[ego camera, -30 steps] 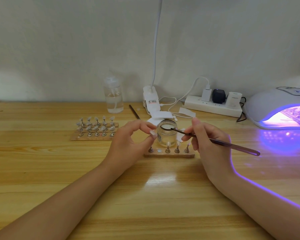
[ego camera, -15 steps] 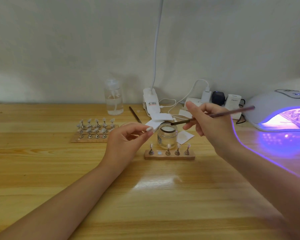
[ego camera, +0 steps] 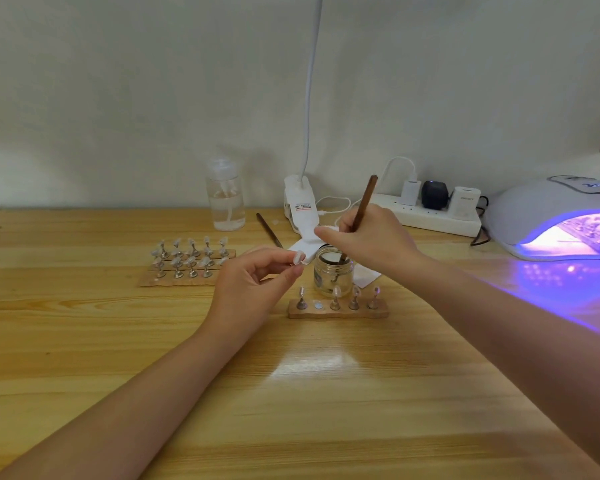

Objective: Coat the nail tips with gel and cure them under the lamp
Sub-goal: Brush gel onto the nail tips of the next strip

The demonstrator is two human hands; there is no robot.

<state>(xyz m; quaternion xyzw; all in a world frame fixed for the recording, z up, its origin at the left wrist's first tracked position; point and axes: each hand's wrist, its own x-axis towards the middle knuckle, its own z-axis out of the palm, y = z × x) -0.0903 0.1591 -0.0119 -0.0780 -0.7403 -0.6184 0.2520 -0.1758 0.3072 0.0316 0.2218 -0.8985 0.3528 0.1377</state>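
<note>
The right hand [ego camera: 371,242] grips one brown brush [ego camera: 361,209] with curled fingers, the handle rising steeply toward the wall and the bristle end dipped into the open mouth of one small glass gel jar [ego camera: 333,277]. The left hand [ego camera: 253,289] pinches a single pale nail tip [ego camera: 297,258] between thumb and forefinger, held up just left of the jar and clear of the table; whether the tip sits on a stand cannot be told.

Just in front of the jar lies one short wooden holder [ego camera: 338,310] with four small metal stands upright on it, each carrying a nail tip, and one bare round spot second from the left. Further left on the wooden table [ego camera: 291,393] sits a flat board [ego camera: 187,271] with more nail tips on stands in two rows, about five to a row; the exact count is blurred.

At the far right one white curing lamp [ego camera: 555,216] glows violet inside and throws violet light on the table before it. Along the wall stand one clear pump bottle [ego camera: 225,199], one white clip lamp base [ego camera: 300,209] with its neck going up, and one white power strip [ego camera: 430,218] with three plugs in it. A second dark stick [ego camera: 269,230] lies on the table behind the left hand, and a few white pads [ego camera: 307,251] lie behind the jar
</note>
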